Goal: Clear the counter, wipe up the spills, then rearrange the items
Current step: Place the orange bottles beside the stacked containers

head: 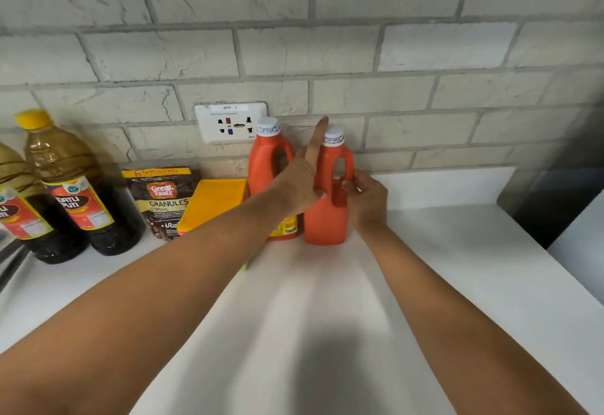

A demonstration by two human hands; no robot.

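Observation:
Two orange jugs with white caps stand upright near the brick wall on the white counter. The right jug is held from both sides: my left hand wraps its left side with the index finger pointing up, and my right hand grips its handle side. The left jug stands just behind my left hand, partly hidden by it. A yellow flat packet leans beside the left jug.
At the left stand two dark bottles with yellow caps and a black coffee granules pouch. A wall socket sits above the jugs. A dark appliance bounds the counter at the right.

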